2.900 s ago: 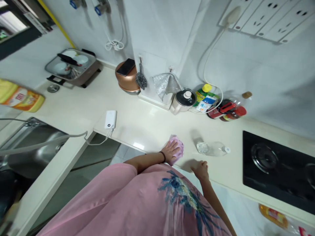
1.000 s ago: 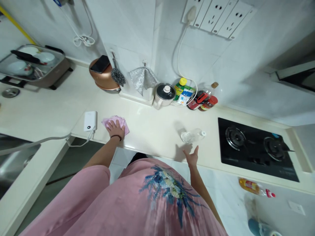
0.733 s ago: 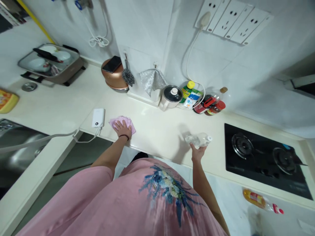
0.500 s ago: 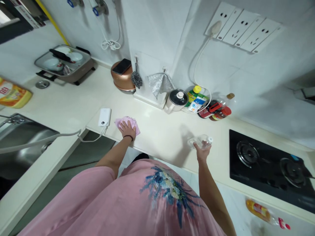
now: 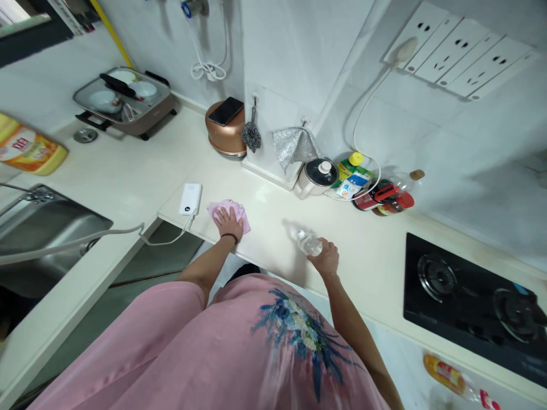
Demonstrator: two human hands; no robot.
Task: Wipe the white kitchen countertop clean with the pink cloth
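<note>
A pink cloth (image 5: 240,208) lies bunched on the pale worktop near its front edge. Over it, my left hand (image 5: 229,222) rests flat with the fingers spread, pressing it down. To the right, my right hand (image 5: 327,257) grips a small clear plastic bottle (image 5: 310,243) around its base. The bottle is tipped sideways, its white cap end pointing left, and a shadow falls on the worktop beside it. Whether the bottle touches the surface, I cannot tell.
A white power bank (image 5: 190,199) with a cable lies left of the cloth. Behind stand a kettle (image 5: 316,177), several condiment containers and a copper-coloured pot (image 5: 226,134). A black gas hob (image 5: 465,307) is on the right, a steel sink (image 5: 55,239) on the left.
My right hand has moved left and turned the bottle, so its cap now points left instead of right. My left hand stays on the cloth. The view has shifted slightly.
</note>
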